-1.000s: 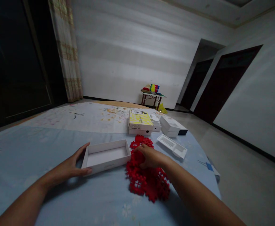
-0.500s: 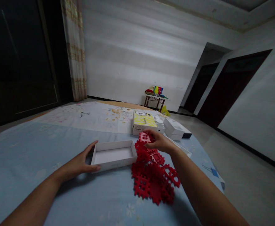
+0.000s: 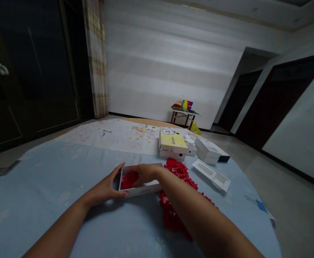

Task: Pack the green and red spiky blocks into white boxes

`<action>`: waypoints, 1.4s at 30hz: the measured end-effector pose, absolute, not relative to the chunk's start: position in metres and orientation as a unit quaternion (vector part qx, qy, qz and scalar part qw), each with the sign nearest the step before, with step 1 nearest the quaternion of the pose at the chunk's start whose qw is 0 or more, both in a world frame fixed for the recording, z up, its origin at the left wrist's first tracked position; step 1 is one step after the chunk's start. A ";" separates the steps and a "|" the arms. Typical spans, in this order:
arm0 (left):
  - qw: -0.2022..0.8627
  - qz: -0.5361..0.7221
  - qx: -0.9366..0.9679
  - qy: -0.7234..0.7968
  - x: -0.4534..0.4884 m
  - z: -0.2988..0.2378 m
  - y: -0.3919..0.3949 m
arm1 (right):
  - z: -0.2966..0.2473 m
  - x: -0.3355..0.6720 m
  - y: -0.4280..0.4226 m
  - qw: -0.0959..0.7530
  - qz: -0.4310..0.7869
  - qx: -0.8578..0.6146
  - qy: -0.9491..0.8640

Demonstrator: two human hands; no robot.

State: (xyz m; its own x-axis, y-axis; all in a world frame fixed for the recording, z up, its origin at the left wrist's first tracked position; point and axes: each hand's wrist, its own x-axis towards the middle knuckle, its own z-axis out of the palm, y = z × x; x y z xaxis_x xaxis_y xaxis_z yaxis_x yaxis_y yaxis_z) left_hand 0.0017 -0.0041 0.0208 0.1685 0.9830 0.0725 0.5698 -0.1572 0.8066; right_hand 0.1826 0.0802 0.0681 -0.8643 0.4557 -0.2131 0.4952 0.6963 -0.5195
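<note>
My left hand [image 3: 111, 186] grips the left end of a shallow white box [image 3: 143, 190], thumb along the front wall and fingers at the far side. Inside the box, my right hand [image 3: 145, 174] has its fingers closed on a red toothed puzzle piece [image 3: 130, 180] at the left end. To the right lies a heap of red interlocking pieces [image 3: 179, 170] with notched edges and cut-out shapes, partly hidden under my right forearm.
Behind the heap stands a yellow and white box [image 3: 173, 142], with more white boxes [image 3: 207, 149] to its right. A white moulded tray [image 3: 212, 175] lies on the blue floral tablecloth [image 3: 51, 186]. Near the right edge is a blue clip-like item [image 3: 261, 205].
My right hand has moved left from the heap into the white box, bringing a red piece. My left hand stays on the box. The view has turned slightly left.
</note>
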 end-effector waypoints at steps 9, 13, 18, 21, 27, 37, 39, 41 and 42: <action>0.331 0.306 0.687 0.570 0.007 0.029 -0.007 | 0.076 0.194 0.081 0.054 -0.174 0.336 0.924; 0.331 0.303 0.688 0.570 0.005 0.024 -0.005 | 0.066 0.183 0.074 0.114 -0.123 0.323 0.931; 0.338 0.299 0.689 0.567 0.003 0.020 -0.003 | 0.063 0.188 0.068 0.069 -0.164 0.301 0.937; 0.333 0.301 0.688 0.570 0.002 0.019 -0.002 | 0.067 0.211 0.076 -0.036 -0.237 0.324 0.915; 0.330 0.303 0.693 0.565 -0.004 0.016 0.001 | 0.072 0.285 0.117 -0.207 -0.194 0.486 0.826; 0.322 0.295 0.684 0.584 -0.010 0.018 0.002 | 0.033 0.329 0.160 -0.112 -0.131 0.560 0.810; 0.329 0.296 0.684 0.579 -0.012 0.017 0.003 | 0.027 0.324 0.165 -0.098 -0.139 0.560 0.811; 0.333 0.299 0.686 0.574 -0.014 0.016 0.003 | 0.025 0.321 0.169 -0.092 -0.148 0.561 0.810; 0.336 0.300 0.686 0.571 -0.014 0.016 0.004 | 0.025 0.321 0.169 -0.094 -0.151 0.560 0.809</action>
State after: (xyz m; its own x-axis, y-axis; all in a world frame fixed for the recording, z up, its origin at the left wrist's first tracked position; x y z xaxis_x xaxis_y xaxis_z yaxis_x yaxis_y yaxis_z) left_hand -0.0144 0.0037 0.0162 0.1669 0.9856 0.0272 0.5816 -0.1207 0.8045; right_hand 0.3210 0.1694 0.0254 -0.3545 0.9349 -0.0164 0.8781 0.3268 -0.3493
